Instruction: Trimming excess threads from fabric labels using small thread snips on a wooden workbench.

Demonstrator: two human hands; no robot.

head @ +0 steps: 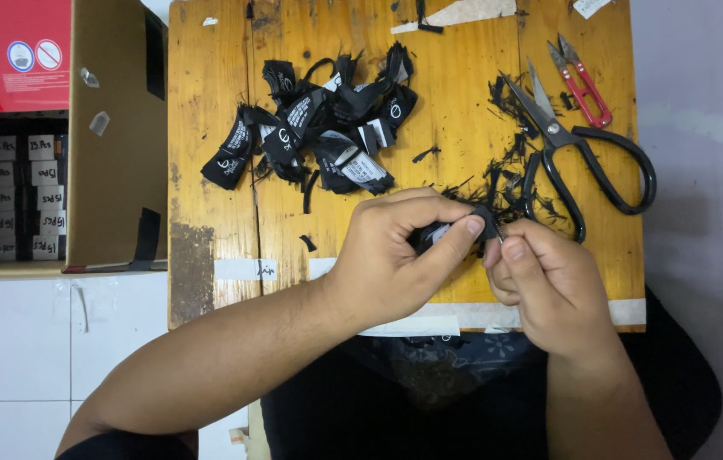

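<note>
My left hand (395,255) and my right hand (545,285) meet above the near edge of a wooden board (208,128). Both pinch a small black fabric label (442,232) with a white part, held between thumbs and forefingers. My left hand hides most of the label. A heap of several black labels with white print (319,123) lies on the middle of the board, beyond my hands.
Large black-handled scissors (587,153) and small red thread snips (581,83) lie at the board's right, amid black fabric scraps (506,179). An open cardboard box (110,128) with stacked small packs stands at the left on a white surface.
</note>
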